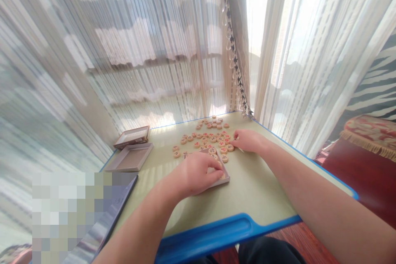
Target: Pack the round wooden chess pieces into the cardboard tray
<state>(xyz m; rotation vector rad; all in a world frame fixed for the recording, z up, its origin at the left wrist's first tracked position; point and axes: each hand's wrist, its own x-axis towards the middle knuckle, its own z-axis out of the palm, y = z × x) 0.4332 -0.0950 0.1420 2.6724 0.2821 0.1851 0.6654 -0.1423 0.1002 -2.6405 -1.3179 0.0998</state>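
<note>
My left hand reaches over a shallow open box on the table, its thumb and fingertips closed on a round Chinese chess piece at the box's near right corner. Other pieces lie in the box, partly hidden by the hand. My right hand is at the right edge of the scattered Chinese chess pieces, its fingers bent around a piece that shows only in part. The pieces are pale wooden discs with red or dark characters.
At the table's left side lie an empty grey tray and a brown-edged box. A dark-edged screen or panel stands at the near left. The pale table has a raised blue rim; string curtains hang behind it.
</note>
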